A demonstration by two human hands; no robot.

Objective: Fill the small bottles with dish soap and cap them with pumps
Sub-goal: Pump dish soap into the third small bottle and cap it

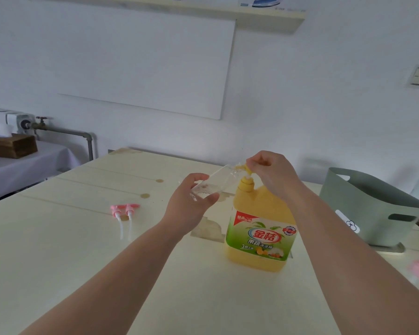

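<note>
Over jug [260,228]: left hand [191,205] holds bottle [219,181], right hand [272,172] pinches pump [246,179].

1. Yellow soap jug [261,235] stands on the table [82,250].
2. Left hand [189,209] grips a tilted clear bottle [215,182], its mouth right at the jug's pump head [247,168].
3. Right hand [271,172] pinches that pump head.
4. Pink pumps [125,211] lie left of the jug, green basket [373,209] right.

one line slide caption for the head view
Left hand holds a small clear bottle tilted at the pump of the yellow soap jug, right hand gripping the pump.
</note>
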